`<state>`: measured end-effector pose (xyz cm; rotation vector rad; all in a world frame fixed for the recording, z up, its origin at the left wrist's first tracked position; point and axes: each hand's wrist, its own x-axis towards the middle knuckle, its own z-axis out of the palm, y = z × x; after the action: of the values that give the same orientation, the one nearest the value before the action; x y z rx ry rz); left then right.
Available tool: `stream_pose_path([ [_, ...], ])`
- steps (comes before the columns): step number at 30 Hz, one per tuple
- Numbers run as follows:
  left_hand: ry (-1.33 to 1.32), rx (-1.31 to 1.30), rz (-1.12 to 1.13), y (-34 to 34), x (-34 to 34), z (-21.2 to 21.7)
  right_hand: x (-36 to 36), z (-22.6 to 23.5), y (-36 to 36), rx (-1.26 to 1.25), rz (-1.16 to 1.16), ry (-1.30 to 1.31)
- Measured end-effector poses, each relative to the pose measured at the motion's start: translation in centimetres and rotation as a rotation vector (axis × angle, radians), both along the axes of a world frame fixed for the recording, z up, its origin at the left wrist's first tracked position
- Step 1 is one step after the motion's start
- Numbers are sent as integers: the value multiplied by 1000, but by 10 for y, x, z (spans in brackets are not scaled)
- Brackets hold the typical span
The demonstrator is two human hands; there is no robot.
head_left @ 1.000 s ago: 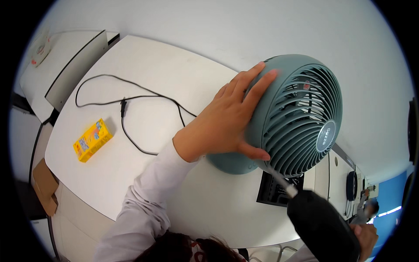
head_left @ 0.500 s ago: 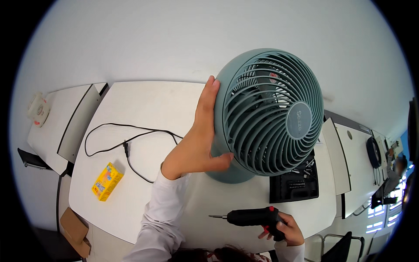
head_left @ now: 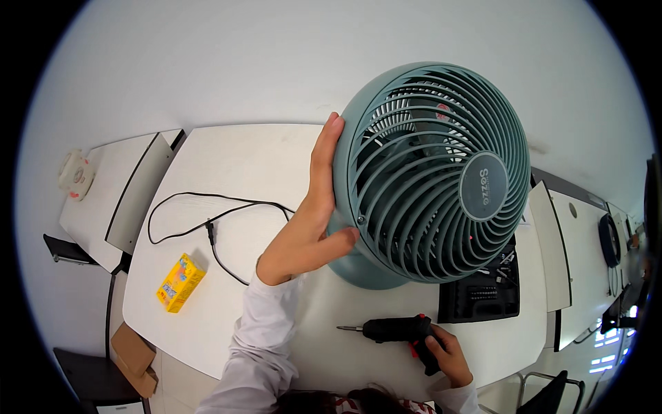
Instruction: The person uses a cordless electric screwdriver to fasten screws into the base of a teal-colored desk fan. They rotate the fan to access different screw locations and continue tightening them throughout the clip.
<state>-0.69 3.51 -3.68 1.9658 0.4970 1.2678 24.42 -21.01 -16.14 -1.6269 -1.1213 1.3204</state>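
- Fan (head_left: 431, 183): grey-green, round head on a round base (head_left: 369, 269), standing on the white table (head_left: 227, 155), ahead and right of centre; grille faces up and to the right.
- Left hand (head_left: 303, 231): fingers nearly straight, laid against the left side of the casing; thumb spread apart at the lower front rim, just beside a small screw (head_left: 361, 220). How hard it presses, cannot tell.
- Right hand (head_left: 452, 355): fingers wrapped round the handle of a black electric screwdriver (head_left: 396, 330), bit pointing left, apart from the fan.
- Handling, as judged: hard, stiff plastic, fairly light but bulky; smooth casing could slip under a dry palm; head may swivel on its base. Thin curved slats look the most fragile part.
- Best hold: solid outer rim, with the base steadied; slats to be avoided.
- Black tool tray (head_left: 479, 303): right of the base, partly hidden by the head; small bits inside, close enough to hamper a turn to that side.
- Black cord with plug (head_left: 211, 232): looped loosely left of the fan, passing behind the left forearm; a snag risk.
- Yellow carton (head_left: 181, 283): far left of table, well clear.
- Cardboard box (head_left: 134, 350): on the floor, lower left.
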Motion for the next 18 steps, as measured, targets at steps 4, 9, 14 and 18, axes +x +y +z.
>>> stream_pose_path([
  [4,-49,-33,38,-2,5,-1,-7,5,5,214,55,-544],
  [9,-78,-71,-67,-7,2,6,-20,20,7,223,48,-736],
  [14,-80,-107,-20,-9,-1,8,-31,66,24,406,79,-956],
  [18,-68,-118,-2,-13,-1,12,-29,141,66,958,166,-1081],
])
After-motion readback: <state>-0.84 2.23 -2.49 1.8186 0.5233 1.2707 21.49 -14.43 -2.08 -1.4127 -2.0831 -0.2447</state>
